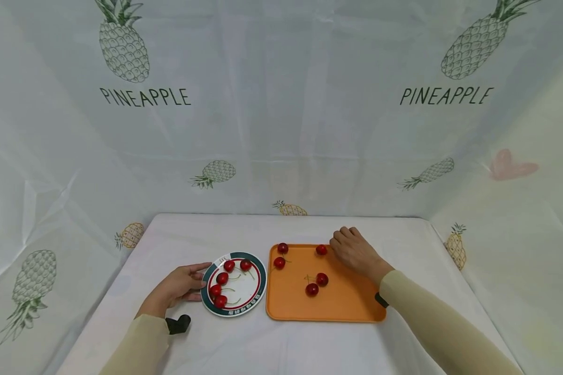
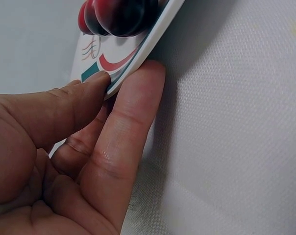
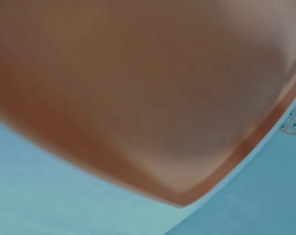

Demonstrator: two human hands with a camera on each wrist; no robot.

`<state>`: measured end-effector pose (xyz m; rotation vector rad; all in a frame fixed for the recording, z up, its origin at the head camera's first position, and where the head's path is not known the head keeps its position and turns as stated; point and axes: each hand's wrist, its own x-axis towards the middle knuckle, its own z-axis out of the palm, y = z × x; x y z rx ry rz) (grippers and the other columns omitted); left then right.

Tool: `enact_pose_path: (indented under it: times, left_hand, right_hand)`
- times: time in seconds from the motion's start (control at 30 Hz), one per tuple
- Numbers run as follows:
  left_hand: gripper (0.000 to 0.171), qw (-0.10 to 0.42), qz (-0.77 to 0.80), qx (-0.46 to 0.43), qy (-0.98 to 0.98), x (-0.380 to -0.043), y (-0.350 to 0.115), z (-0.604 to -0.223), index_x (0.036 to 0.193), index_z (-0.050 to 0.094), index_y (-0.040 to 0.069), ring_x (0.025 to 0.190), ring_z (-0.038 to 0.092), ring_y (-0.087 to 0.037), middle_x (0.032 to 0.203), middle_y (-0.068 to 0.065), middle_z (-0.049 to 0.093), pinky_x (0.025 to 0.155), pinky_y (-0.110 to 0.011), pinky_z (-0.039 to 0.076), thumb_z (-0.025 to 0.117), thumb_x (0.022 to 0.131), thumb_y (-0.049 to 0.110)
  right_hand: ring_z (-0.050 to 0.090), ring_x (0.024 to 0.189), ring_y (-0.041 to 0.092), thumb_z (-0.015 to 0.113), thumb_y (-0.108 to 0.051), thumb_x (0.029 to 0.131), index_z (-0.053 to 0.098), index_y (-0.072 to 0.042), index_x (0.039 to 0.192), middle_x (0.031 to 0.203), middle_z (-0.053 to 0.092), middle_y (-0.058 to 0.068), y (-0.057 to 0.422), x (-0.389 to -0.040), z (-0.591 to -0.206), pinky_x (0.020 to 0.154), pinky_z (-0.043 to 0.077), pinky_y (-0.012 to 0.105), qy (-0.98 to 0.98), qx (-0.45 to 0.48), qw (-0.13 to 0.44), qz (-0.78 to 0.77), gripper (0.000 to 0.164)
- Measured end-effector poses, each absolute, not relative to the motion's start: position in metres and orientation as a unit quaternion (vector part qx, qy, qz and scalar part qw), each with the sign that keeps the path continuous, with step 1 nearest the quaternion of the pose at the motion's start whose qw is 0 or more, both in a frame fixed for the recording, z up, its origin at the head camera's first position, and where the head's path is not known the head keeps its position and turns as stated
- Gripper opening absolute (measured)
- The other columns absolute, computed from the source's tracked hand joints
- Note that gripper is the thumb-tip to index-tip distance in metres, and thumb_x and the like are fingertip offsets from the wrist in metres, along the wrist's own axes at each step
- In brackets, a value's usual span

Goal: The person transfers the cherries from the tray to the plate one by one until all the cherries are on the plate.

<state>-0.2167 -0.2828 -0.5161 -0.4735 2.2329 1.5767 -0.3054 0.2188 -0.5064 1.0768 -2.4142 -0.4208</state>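
My left hand (image 1: 203, 281) pinches the left rim of a round white plate (image 1: 261, 277) with a green and red border. In the left wrist view the left hand (image 2: 128, 81) has its thumb on top of the plate (image 2: 96, 54) and the index finger along its edge. Several red cherries (image 1: 222, 278) lie on the plate. To its right is an orange tray (image 1: 342, 302) with several more cherries. My right hand (image 1: 334, 249) lies over the tray's far right corner, fingers bent down beside one cherry (image 1: 321, 250). Its fingertips are hidden. The right wrist view is a blur of orange tray (image 3: 138, 98).
Everything sits on a table with a white cloth (image 1: 281, 344). A pineapple-print sheet (image 1: 281, 130) walls in the back and both sides. A cherry pair (image 1: 316, 284) lies mid-tray, and two cherries (image 1: 281, 255) lie near its far left corner.
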Motion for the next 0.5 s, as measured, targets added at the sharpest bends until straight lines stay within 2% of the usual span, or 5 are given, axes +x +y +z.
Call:
enact_pose_path:
  times: [0.5]
  left_hand:
    - [0.063,0.179,0.557,-0.161,0.794,-0.217,-0.284,-0.518,0.156,0.053,0.013,0.088,0.071,-0.022,0.127,-0.019,0.063,0.078,-0.036,0.066,0.069,0.097,-0.002]
  right_hand:
    - [0.042,0.087,0.026,0.063,-0.015,0.105,0.052,-0.007,0.093,0.089,0.045,0.006,0.175,-0.293,-0.491,0.082,0.043,0.037,-0.869,0.412,0.237,-0.137,0.018]
